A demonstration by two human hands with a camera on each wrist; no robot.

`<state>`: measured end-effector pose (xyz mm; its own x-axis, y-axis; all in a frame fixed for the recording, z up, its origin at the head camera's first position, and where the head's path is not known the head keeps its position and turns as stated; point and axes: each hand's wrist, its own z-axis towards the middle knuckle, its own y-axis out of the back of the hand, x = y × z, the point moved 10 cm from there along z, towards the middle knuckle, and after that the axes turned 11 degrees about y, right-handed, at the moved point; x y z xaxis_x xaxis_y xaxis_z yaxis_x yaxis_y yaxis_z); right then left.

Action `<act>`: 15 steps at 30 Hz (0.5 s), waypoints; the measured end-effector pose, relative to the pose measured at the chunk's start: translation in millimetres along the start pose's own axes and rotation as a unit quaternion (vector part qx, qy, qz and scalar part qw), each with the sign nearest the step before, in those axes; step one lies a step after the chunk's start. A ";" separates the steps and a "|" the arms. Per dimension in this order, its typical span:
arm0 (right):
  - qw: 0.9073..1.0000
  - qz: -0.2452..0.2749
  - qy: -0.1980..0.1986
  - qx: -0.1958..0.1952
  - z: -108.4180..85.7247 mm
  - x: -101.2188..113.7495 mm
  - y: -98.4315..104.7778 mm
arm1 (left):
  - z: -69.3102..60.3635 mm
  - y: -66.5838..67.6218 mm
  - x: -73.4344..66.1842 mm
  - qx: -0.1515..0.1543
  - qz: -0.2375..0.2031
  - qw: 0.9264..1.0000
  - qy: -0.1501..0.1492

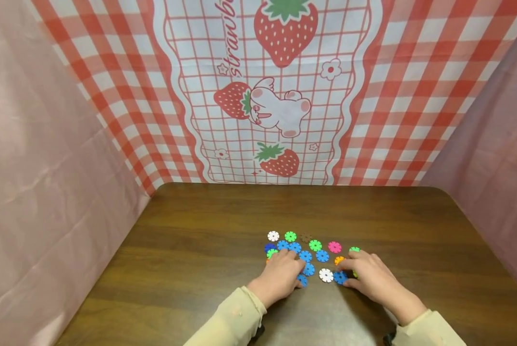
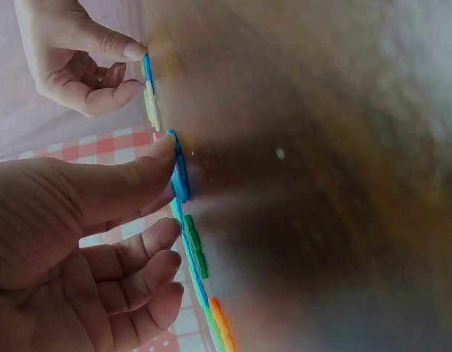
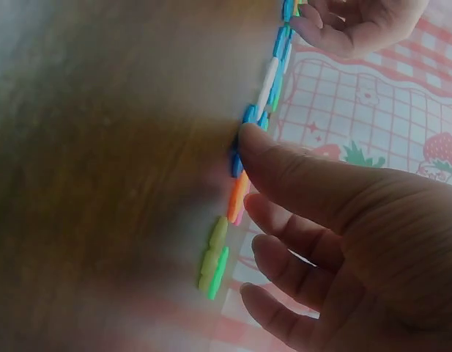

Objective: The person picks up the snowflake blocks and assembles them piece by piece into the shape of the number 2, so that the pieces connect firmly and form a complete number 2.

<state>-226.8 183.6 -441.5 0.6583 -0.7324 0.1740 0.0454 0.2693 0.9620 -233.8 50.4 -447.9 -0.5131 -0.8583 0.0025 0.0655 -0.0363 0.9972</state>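
Several notched plastic building discs lie flat on the wooden table. In the head view my left hand bends over the left side of the group, its thumb and index finger pinching a blue disc by the edges. My right hand has thumb and index finger at opposite edges of another blue disc, with its other fingers loosely bent. Beside that disc lies a white disc. An orange disc shows by the right index finger. Discs under both palms are partly hidden.
Behind the hands lie a pink disc, a brown disc, a green disc and a white disc. The wooden table meets a strawberry-print cloth at its far edge; pink cloth hangs at the sides.
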 end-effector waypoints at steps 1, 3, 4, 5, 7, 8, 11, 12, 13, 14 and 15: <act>1.000 0.002 0.001 -0.003 0.0 0.2 -0.3 | 0.2 -0.3 0.1 -0.001 -0.001 1.000 0.000; 1.000 0.005 0.002 -0.008 0.1 0.6 -0.5 | 0.5 -1.2 1.1 0.000 -0.011 1.000 0.003; 1.000 0.006 0.001 -0.008 0.4 0.6 -0.6 | 0.5 -1.8 2.0 0.003 -0.019 1.000 0.006; 1.000 0.007 0.001 -0.008 0.7 1.0 -0.7 | 0.4 -1.9 3.1 0.006 -0.028 1.000 0.010; 1.000 0.009 -0.001 -0.004 1.2 1.2 -1.5 | -0.1 -2.7 5.3 0.015 -0.051 0.998 0.018; 1.000 0.011 -0.002 -0.002 1.5 1.2 -2.4 | -0.4 -3.9 6.6 0.022 -0.064 0.997 0.023; 1.000 0.017 -0.001 0.001 2.2 1.4 -4.5 | -1.7 -4.3 11.0 0.035 -0.108 0.993 0.034; 1.000 0.021 0.001 0.000 2.3 1.3 -5.2 | -2.0 -4.0 13.1 0.037 -0.122 0.991 0.039; 1.000 0.023 0.003 -0.001 2.5 1.4 -5.5 | -2.4 -3.3 15.5 0.037 -0.137 0.989 0.044; 1.000 0.026 0.005 -0.004 2.6 1.7 -5.3 | -2.8 -1.9 18.1 0.035 -0.153 0.986 0.049; 1.000 0.029 0.005 -0.007 2.6 1.7 -5.2 | -3.4 0.1 21.0 0.032 -0.171 0.983 0.055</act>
<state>-227.9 179.4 -445.6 0.6672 -0.7093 0.2273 0.0170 0.3196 0.9474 -241.8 30.6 -448.1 -0.4008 -0.8518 -0.3375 -0.1500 -0.3023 0.9413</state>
